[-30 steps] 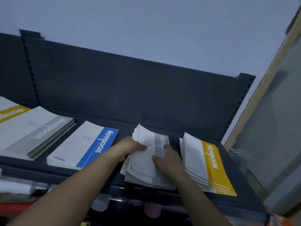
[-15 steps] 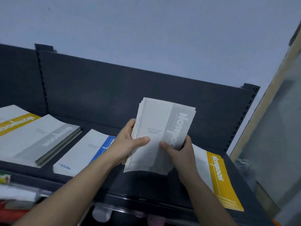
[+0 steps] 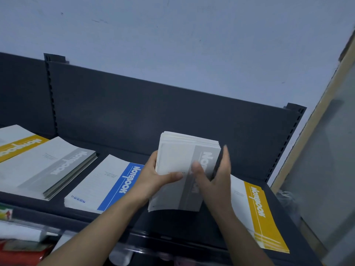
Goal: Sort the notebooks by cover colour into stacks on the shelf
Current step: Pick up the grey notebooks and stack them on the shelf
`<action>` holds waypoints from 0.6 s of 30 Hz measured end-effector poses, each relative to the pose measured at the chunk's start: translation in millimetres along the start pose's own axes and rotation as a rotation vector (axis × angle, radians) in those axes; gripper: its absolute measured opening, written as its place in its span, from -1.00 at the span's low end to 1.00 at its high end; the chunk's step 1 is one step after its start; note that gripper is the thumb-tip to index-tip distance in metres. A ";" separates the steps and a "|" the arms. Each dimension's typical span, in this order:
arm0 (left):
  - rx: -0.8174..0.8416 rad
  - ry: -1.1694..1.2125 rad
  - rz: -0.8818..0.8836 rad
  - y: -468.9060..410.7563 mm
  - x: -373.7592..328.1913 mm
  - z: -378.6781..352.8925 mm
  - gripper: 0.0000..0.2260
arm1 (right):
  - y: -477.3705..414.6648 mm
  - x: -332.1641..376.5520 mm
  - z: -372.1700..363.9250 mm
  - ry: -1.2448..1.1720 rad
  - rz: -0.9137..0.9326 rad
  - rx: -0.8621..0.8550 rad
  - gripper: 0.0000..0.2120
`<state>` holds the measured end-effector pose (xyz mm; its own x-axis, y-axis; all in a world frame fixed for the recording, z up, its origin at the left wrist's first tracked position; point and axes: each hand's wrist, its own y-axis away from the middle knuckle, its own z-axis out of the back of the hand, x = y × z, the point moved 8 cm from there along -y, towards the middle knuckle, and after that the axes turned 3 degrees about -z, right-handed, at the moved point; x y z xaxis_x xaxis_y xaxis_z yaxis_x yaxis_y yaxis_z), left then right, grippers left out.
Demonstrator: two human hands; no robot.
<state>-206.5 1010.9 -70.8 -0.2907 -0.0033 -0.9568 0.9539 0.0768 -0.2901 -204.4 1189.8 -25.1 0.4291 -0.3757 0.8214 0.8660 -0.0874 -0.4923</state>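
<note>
Nearest us, the left hand [image 3: 153, 177] grips the left edge of a grey-banded bundle [image 3: 178, 156] of notebooks, its thumb curled over the front cover. The right hand [image 3: 217, 181] lies straight-fingered against the bundle's right edge with its thumb on the cover, blurred, so we judge it is squaring the pile, not clamping it. That is where we see the risk. Only one hand really holds, and the thin, slick covers could fan out or slip from the bottom onto the shelf [image 3: 192, 225]. They could also spill sideways into the blue-banded stack [image 3: 103, 185] on the left or the yellow-banded stack [image 3: 257, 212] on the right and mix the colours. The bundle is tilted up towards us over the gap between those two stacks. Its covers are pale with a grey strip, and its top edges are slightly stepped. We cannot tell whether its lower edge touches the shelf. Farther left lies a matching grey-banded stack [image 3: 48, 166], which we judge to be its likely home.
</note>
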 end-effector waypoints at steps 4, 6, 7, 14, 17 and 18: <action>-0.031 -0.024 -0.013 -5.3 2.5 1.1 -0.30 | -7.2 85.3 -11.1 0.599 0.589 -0.052 -0.26; -0.043 -0.029 -0.014 -5.4 1.6 1.1 -0.34 | -12.2 92.1 -36.9 0.804 0.590 0.238 -0.26; -0.041 -0.029 -0.014 -5.2 0.9 1.1 -0.36 | -15.1 86.2 -44.6 0.880 0.528 0.376 -0.24; -0.052 0.006 -0.030 -5.0 -3.7 3.2 -0.32 | -21.2 80.2 -49.5 0.895 0.452 0.505 -0.24; -0.062 0.008 -0.082 -2.4 -12.7 4.4 -0.28 | -26.7 84.8 -25.5 0.500 0.379 0.268 -0.16; -0.066 0.012 -0.097 -1.3 -16.1 4.4 -0.25 | -29.9 75.3 -11.8 0.339 0.306 0.132 -0.14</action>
<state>-202.7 1006.5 -55.1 -0.3825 -0.0019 -0.9240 0.9144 0.1426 -0.3788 -200.9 1153.2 48.1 0.5804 -0.6480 0.4932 0.7475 0.1838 -0.6383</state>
